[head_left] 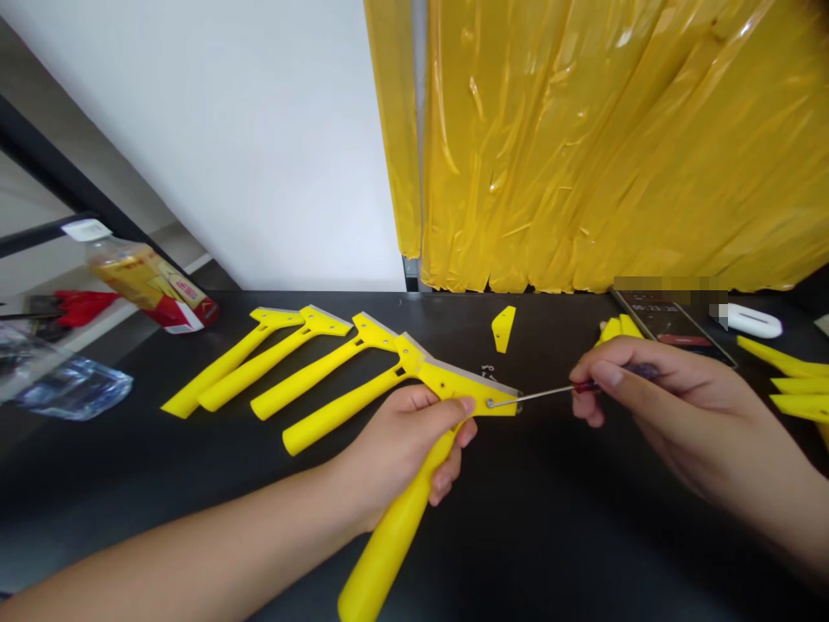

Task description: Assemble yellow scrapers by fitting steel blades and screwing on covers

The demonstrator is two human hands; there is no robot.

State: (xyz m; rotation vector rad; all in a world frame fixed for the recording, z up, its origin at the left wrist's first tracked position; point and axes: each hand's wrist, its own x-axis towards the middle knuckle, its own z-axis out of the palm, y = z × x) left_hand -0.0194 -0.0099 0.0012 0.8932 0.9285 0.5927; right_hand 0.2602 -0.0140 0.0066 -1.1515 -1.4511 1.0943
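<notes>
My left hand (414, 441) is wrapped round the neck of a yellow scraper (395, 536), its thumb pressing on the flat head. A thin metal blade edge runs along the top of that head. My right hand (654, 406) grips a screwdriver (544, 395) by its dark handle, which the fingers partly hide. The shaft's tip touches a screw at the right end of the scraper head. Several more yellow scrapers (311, 370) lie in a slanting row to the left. Beyond the held head are a loose yellow cover plate (503, 329) and some small screws (488, 372).
A tilted drink bottle (152, 281) and a clear plastic bag (74, 389) are at the left. Behind my right hand lie a phone (673, 324), a white case (751, 320) and yellow parts (800, 389). Yellow plastic sheeting (615, 147) hangs at the back.
</notes>
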